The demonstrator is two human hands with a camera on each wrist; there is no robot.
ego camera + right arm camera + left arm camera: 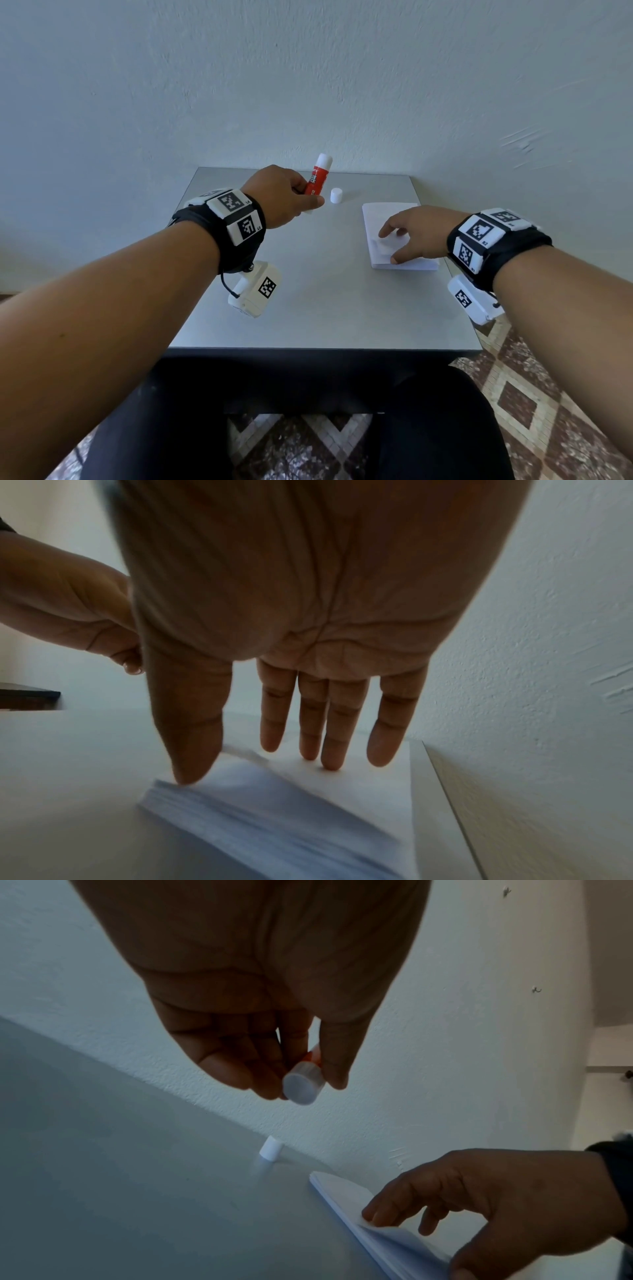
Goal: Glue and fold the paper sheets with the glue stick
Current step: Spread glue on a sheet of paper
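My left hand (pixel 291 198) grips a red glue stick (pixel 318 178) with its cap off, tilted upward above the far middle of the grey table (pixel 308 301). In the left wrist view the stick's white base (pixel 303 1083) shows between thumb and fingers. The white cap (pixel 336 195) stands on the table just right of it, also seen as the cap (pixel 270 1149). My right hand (pixel 407 236) rests with straight fingers on a white paper stack (pixel 387 214) at the right; the thumb (pixel 192 750) touches the stack's near corner, fingertips (pixel 330 761) on the top sheet.
The table stands against a pale wall (pixel 308 85). The paper stack lies close to the table's right edge (pixel 445 791). Patterned floor tiles (pixel 548 394) show below on the right, and my dark-clothed legs sit under the near edge.
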